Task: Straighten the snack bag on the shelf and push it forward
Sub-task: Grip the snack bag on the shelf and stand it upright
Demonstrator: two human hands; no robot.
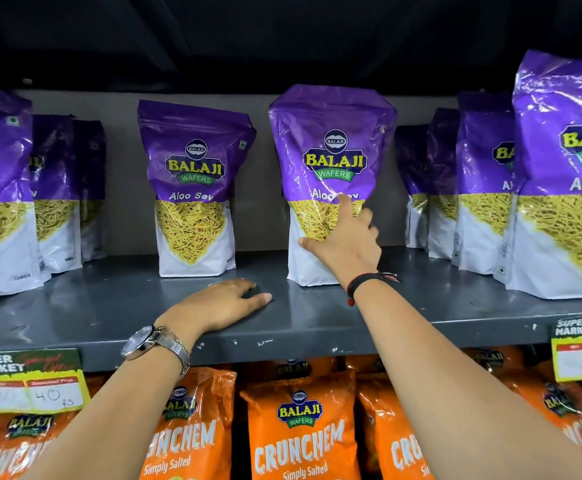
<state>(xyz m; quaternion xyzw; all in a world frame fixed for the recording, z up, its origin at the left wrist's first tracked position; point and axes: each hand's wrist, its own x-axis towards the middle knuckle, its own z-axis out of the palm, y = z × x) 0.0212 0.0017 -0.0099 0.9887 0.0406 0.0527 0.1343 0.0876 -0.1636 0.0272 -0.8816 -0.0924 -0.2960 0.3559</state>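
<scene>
A purple and white Aloo Sev snack bag stands upright at the middle of the grey shelf, a little back from the front edge. My right hand lies against its front lower half, fingers spread, with some fingers reaching around the bag's right side. My left hand rests palm down on the bare shelf surface to the left of the bag, holding nothing.
A second Aloo Sev bag stands to the left. More rows of the same bags fill the far left and right. Orange Crunchem bags hang below. Price tags clip onto the shelf edge.
</scene>
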